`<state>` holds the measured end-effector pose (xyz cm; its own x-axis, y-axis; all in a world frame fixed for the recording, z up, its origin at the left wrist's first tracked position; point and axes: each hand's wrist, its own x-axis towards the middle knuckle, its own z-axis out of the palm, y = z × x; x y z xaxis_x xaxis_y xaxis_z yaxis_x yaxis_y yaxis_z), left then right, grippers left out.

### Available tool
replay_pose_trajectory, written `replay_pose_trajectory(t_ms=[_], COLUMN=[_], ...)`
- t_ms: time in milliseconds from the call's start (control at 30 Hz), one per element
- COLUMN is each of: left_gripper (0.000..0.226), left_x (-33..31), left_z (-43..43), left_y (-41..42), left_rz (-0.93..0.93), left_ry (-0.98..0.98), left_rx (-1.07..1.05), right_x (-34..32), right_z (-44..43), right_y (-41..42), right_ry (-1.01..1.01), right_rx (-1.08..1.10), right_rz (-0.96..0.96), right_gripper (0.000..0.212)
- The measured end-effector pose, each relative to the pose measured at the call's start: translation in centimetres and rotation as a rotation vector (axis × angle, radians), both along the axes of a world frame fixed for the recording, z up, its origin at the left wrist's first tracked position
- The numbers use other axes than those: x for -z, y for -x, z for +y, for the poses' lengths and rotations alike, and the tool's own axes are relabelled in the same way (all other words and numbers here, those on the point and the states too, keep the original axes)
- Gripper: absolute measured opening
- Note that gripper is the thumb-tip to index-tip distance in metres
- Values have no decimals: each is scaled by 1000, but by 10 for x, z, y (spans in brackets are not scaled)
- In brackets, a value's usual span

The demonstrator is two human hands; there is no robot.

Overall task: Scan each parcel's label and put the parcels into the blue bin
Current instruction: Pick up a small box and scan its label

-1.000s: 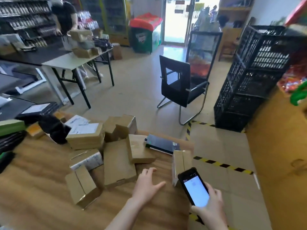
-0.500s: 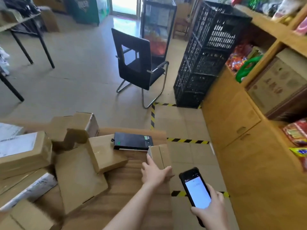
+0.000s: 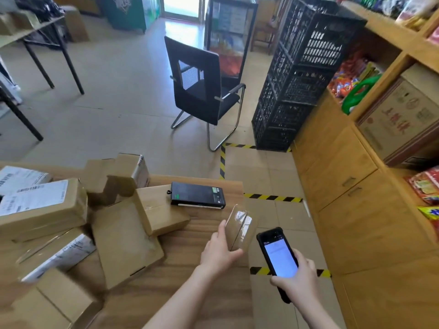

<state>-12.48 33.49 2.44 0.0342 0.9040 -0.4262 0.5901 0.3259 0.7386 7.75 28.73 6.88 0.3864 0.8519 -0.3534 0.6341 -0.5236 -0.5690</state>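
Note:
My left hand (image 3: 219,254) grips a small taped cardboard parcel (image 3: 241,227) lifted at the right edge of the wooden table (image 3: 190,293). My right hand (image 3: 298,284) holds a black handheld scanner (image 3: 278,255) with a lit screen, just right of the parcel, over the floor. Several more cardboard parcels (image 3: 123,243) lie piled on the table's left, some with white labels (image 3: 33,198). A flat black box (image 3: 198,194) lies near the table's far right corner. No blue bin is in view.
A black chair (image 3: 202,91) stands on the floor beyond the table. Stacked black crates (image 3: 299,74) stand to its right. Wooden cabinets and shelves (image 3: 356,186) with goods run along the right. Yellow-black tape (image 3: 273,197) marks the floor.
My left hand moved from the tabletop to the small parcel at the table's edge, took hold of it and lifted it. The view swung right and down.

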Motion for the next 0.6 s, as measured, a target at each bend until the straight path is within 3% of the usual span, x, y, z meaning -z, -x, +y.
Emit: replay_pose_trajectory(t_ms=[267,400,600], left_gripper=[100,84,83], left_x=[7,10,10], left_z=[-19,-17,-13], left_y=[24,36,50], left_rz=[-57,-130,-210], left_ry=[-70,-22,55], left_rx=[-32,-64,-66], right_x=[10,13,18], right_z=[1,2,3], right_y=[13,12,13], right_ry=[34,40,46], right_rx=[-74,-127,-161], right_rz=[93,115,126], right_gripper=[88,89,91])
